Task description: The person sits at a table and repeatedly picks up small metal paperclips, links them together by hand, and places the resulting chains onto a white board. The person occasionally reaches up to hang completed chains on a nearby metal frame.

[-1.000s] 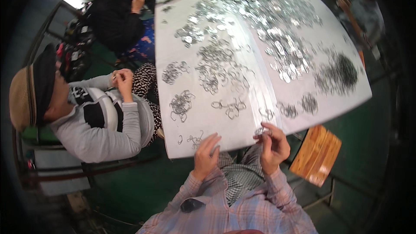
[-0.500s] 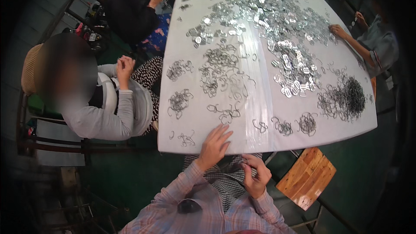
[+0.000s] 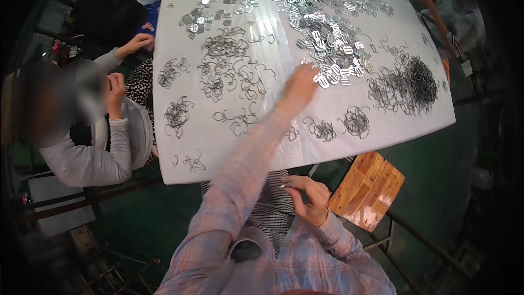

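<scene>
My left hand (image 3: 299, 84) is stretched far out over the white table (image 3: 218, 153), fingers extended and touching the near edge of a big pile of shiny flat metal plates (image 3: 327, 38). It is blurred by motion and I see nothing in it. My right hand (image 3: 308, 199) stays low by my lap, below the table edge, pinched on a small metal piece (image 3: 284, 186). Bent wire hooks (image 3: 229, 71) lie in loose clusters left of my outstretched arm.
A dense heap of dark wire clips (image 3: 406, 84) lies at the table's right side. A wooden stool (image 3: 367, 188) stands by my right knee. A person in grey (image 3: 93, 147) sits at the left edge, another in dark clothes (image 3: 103, 5) beyond, and a third (image 3: 453, 16) at the far right.
My left hand has left the near table edge and reached forward to the plate pile. My right hand has dropped from the table edge to my lap.
</scene>
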